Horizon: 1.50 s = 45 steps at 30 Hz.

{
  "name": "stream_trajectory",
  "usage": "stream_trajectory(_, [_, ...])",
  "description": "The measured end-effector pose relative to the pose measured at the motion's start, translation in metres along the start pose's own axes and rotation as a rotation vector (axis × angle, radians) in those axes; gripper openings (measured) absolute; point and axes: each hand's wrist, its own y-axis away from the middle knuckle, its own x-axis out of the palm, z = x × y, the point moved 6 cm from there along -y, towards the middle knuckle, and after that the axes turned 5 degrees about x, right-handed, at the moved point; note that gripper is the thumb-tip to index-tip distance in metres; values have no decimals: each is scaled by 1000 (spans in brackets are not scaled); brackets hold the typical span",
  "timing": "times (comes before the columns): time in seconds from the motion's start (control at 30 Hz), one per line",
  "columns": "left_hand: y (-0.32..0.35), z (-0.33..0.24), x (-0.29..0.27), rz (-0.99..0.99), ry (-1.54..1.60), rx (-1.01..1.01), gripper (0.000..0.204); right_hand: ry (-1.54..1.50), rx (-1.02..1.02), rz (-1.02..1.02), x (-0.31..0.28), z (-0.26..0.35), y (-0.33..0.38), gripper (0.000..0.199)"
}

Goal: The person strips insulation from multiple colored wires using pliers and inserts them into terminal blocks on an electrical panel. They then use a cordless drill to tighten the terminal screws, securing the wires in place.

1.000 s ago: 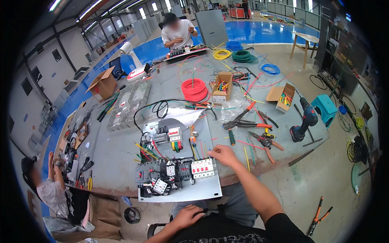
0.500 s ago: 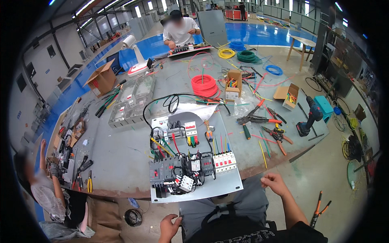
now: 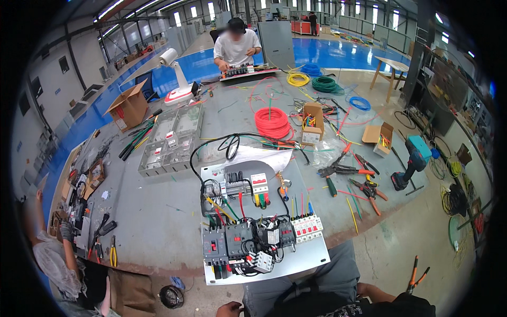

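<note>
At the lower edge, beside my left thigh, is my left hand, cut off by the frame; its grip is unclear. My right hand rests low by my right thigh, its fingers hidden behind the leg. I see nothing held in either. In front of me a white mounting plate overhangs the table's near edge. It carries black circuit breakers, a row of white miniature breakers, a contactor, and a white breaker farther back. Coloured wires stand up from several of them.
Pliers and cutters, a cordless drill and a red wire coil lie right of and behind the plate. Grey plastic trays stand left. Co-workers sit across and at left. Long-handled cutters are at lower right.
Both my hands have dropped lower and partly out of sight; the right has gone from beside the table edge to my thigh. The view has shifted, so the plate appears lower and farther right.
</note>
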Motion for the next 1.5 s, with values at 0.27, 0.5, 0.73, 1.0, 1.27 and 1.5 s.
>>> stream_trajectory(0.27, [-16,24,30,89,345,-136,33,-667,282,139,-25,-93,-31,25])
stream_trajectory(0.5, [-5,-2,-1,-55,108,-106,32,-390,102,155,14,28,27,25])
stream_trajectory(0.73, [2,3,-3,0,-110,-455,33,-389,147,160,6,69,23,27])
stream_trajectory(1.0, [58,40,19,-141,27,-600,25,-467,106,231,6,90,-13,30])
stream_trajectory(1.27, [7,36,29,-69,-60,-206,37,409,-608,-131,-71,40,-81,38])
stream_trajectory(1.5, [16,42,-11,-655,926,-194,77,442,-540,-537,-84,185,92,30])
